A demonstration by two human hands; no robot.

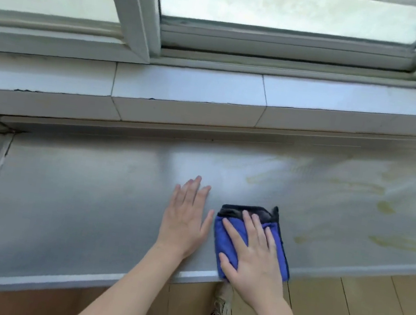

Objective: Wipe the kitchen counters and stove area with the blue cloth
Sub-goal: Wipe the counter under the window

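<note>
Beneath the window, the steel worktop [73, 190] takes the flat left hand [185, 222] as a brace while the right hand [254, 254] presses spread fingers on the blue cloth [230, 231] to scrub.

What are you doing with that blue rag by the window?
A person is wiping a metal counter under a window. The right hand presses flat on a folded blue cloth near the counter's front edge. The cloth's far end looks dark, maybe dirty. The left hand rests flat on the bare counter just beside the cloth. Yellowish smears still show on the counter farther right, so that part looks not yet wiped.
</note>
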